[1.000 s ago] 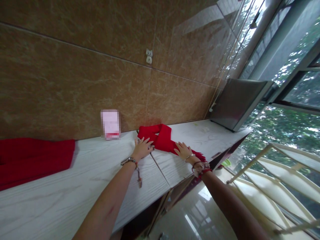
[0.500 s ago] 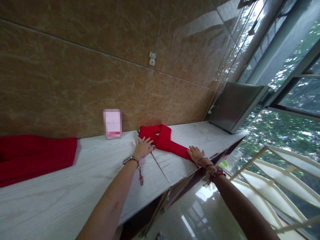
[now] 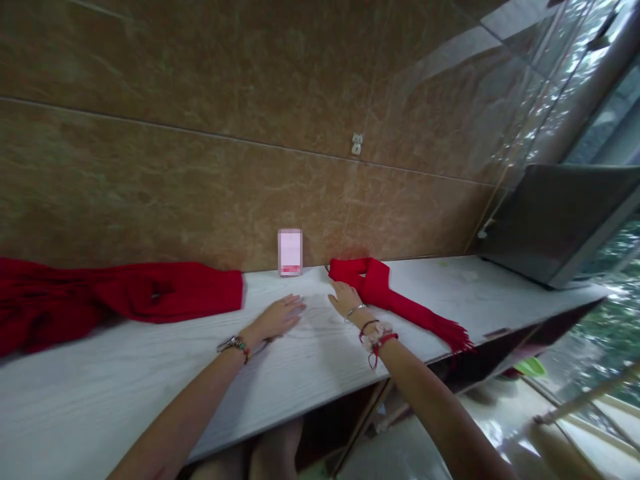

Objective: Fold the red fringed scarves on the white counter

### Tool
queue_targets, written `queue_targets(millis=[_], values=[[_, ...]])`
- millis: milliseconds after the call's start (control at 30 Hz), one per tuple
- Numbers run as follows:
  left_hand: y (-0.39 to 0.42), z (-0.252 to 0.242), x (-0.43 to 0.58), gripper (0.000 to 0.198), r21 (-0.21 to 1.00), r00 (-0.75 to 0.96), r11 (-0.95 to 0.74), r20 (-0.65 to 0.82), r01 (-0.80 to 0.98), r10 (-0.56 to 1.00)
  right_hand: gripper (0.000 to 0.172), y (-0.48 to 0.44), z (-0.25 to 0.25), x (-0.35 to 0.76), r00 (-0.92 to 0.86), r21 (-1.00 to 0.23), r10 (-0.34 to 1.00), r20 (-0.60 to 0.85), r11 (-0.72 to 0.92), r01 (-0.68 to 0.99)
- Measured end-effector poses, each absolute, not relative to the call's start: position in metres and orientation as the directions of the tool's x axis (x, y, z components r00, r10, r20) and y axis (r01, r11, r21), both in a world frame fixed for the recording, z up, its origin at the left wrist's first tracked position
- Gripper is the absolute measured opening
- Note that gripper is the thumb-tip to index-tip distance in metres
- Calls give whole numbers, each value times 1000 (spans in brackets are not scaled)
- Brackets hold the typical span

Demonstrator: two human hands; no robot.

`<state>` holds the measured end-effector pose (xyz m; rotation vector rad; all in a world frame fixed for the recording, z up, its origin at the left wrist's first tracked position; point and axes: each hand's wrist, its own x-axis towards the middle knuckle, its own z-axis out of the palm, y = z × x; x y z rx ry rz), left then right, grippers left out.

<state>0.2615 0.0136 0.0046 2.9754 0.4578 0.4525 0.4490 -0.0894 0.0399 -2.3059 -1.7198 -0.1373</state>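
On the pale bench (image 3: 125, 393) the left hand (image 3: 277, 318) lies flat, fingers released and spread, grasping nothing. The right hand (image 3: 346, 300), fingers likewise released, touches the near edge of the looped red fringed scarf (image 3: 385, 293) at its two o'clock. A second red scarf (image 3: 170, 293) lies well apart at nine o'clock.

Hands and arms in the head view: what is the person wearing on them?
No sleeves or gloves; both forearms are bare. By the left hand sits a metallic band with coloured beads. By the right hand sit a thin silver bangle, a dark cord, a pale ruffled band and a red string with loose ends.
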Motion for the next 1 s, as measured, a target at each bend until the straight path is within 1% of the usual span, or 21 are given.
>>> queue_targets(millis=[100,167,233,333,467,533,600,733,800,900,1000], values=[[27,8,200,35,86,826,-908,388,409,409,43,-57,30,399,174,-199,956,235,-128,972],[37,10,159,34,47,737,-847,468,530,487,42,-39,24,368,107,-226,965,239,-52,973],[47,12,121,34,3,660,-780,530,626,532,41,-25,21,342,53,-249,968,245,10,968],[61,14,78,36,-41,555,-664,590,746,587,42,-6,19,316,10,-275,965,261,64,959],[74,12,55,38,-36,392,-482,637,875,664,43,17,17,292,-22,-297,957,288,111,948],[80,9,55,40,-25,356,-437,624,899,696,43,25,14,282,-32,-308,950,310,132,942],[85,5,56,41,-16,366,-434,567,901,738,44,31,9,273,-59,-305,946,319,161,939],[89,-1,54,44,8,402,-444,409,896,819,43,32,0,269,-162,-275,952,260,234,933],[88,-2,52,45,9,417,-451,361,893,834,41,31,-2,272,-173,-280,954,245,240,929],[85,-1,52,46,2,436,-463,334,886,836,39,34,-3,276,-147,-315,953,264,229,921],[82,1,52,46,-7,452,-483,361,876,815,33,40,-6,278,-99,-383,940,327,228,895]])
